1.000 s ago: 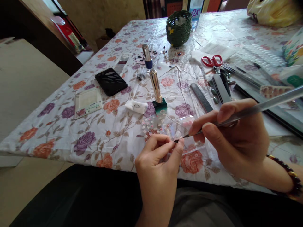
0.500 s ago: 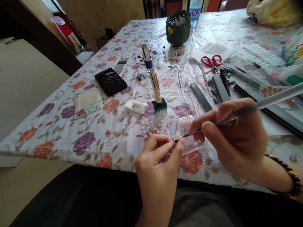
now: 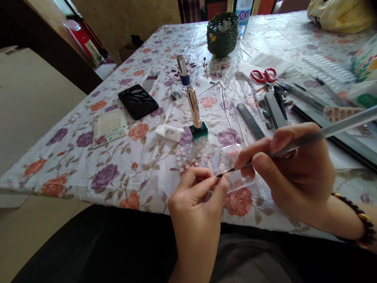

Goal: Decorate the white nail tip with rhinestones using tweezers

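The left hand (image 3: 198, 200) is curled, and its fingers pinch a tiny pale nail tip (image 3: 220, 169) that is hard to see. The right hand (image 3: 290, 173) is closed around a long thin brush (image 3: 318, 135), and the dark brush point touches the nail tip. Just past both hands, a clear sticker sheet (image 3: 196, 155) with little flowers lies on the surface (image 3: 88, 157). Behind it stands a green bottle (image 3: 197, 127) with a gold cap. Far beyond the hands sits a green basket (image 3: 222, 37) with something pale inside; I cannot tell what.
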A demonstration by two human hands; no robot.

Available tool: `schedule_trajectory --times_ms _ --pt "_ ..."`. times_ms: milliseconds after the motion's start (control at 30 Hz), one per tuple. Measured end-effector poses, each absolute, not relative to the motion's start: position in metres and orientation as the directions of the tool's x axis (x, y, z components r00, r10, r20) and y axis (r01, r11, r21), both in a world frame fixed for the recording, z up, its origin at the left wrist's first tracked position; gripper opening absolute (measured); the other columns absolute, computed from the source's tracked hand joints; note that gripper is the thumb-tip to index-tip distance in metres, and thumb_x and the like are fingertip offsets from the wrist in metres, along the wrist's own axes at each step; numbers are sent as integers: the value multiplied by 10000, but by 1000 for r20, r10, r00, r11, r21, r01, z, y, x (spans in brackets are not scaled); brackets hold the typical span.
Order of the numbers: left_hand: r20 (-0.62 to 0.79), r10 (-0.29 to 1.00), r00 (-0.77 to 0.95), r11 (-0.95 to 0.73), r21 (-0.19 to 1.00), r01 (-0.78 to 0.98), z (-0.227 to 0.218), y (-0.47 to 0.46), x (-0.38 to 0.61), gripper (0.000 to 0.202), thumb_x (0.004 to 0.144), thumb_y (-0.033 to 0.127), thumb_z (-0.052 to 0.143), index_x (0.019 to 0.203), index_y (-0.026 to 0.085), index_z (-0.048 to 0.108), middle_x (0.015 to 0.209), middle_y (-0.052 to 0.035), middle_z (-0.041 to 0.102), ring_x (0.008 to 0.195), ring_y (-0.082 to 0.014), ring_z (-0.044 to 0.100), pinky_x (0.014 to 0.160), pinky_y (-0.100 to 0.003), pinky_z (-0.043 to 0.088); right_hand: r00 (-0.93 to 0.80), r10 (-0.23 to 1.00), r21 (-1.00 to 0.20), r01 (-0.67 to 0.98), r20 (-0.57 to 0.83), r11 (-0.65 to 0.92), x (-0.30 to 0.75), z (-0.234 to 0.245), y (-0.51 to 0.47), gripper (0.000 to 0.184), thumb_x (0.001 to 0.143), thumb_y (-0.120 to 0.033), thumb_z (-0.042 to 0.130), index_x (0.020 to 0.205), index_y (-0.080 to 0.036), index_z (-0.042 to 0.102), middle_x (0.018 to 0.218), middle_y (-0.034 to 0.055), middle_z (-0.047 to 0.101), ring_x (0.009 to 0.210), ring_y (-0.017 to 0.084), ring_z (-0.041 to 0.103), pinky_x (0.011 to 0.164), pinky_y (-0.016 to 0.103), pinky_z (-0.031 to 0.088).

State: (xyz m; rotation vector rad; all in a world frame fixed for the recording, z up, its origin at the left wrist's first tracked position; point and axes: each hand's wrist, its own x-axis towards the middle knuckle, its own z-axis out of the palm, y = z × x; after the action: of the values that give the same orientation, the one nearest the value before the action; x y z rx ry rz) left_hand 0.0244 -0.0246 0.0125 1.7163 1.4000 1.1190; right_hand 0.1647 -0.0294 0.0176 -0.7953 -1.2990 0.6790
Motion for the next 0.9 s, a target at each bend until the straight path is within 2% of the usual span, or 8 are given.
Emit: schedule_trajectory --times_ms 900 --pt "218 974 68 -226 877 424 12 -25 24 133 746 195 697 617 162 686 720 14 564 624 -71 528 512 -171 402 147 821 -831 5 552 557 166 18 -30 275 823 -24 567 959 -229 445 809 2 669 671 125 655 593 254 555"
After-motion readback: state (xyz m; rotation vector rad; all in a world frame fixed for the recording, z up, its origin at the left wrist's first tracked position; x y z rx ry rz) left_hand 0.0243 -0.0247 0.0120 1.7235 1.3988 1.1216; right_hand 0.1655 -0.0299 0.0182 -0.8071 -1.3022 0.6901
